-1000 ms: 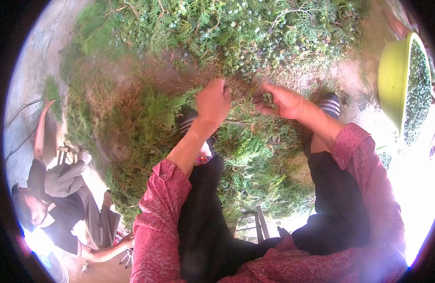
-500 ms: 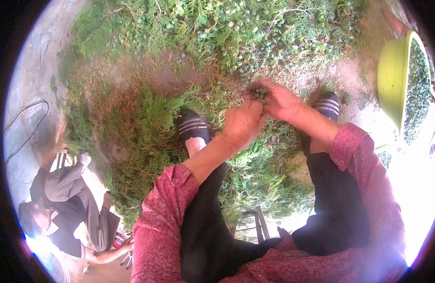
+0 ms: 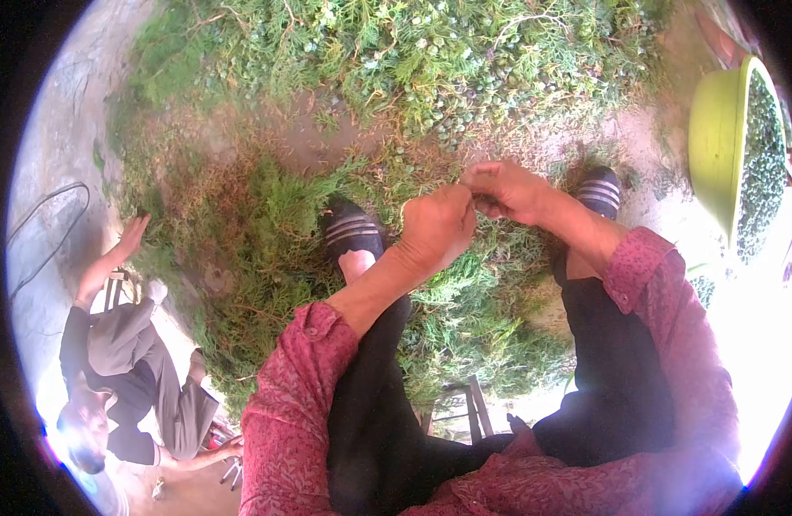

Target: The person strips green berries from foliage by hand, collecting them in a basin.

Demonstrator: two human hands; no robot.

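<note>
My left hand (image 3: 439,225) is closed in a fist, its thumb side against the fingertips of my right hand (image 3: 512,193). The right hand's fingers are curled and pinched together. Whatever lies between the two hands is hidden by the fingers. Both are held above leafy evergreen sprigs (image 3: 490,301) on the ground between my feet. Beyond the hands spreads a large heap of evergreen branches (image 3: 430,52) dotted with small pale green cones.
On the right stands a lime-green basin (image 3: 715,138) full of small green pieces. My striped shoes (image 3: 351,228) flank the sprigs. At lower left a co-worker (image 3: 125,370) sits with one arm stretched toward the greenery. A dark cable (image 3: 52,193) lies on the left floor.
My right hand has turned and lowered slightly, and the green cone cluster seen in its fingers no longer shows. The left hand shifted slightly left. The co-worker's arm has risen toward the greenery.
</note>
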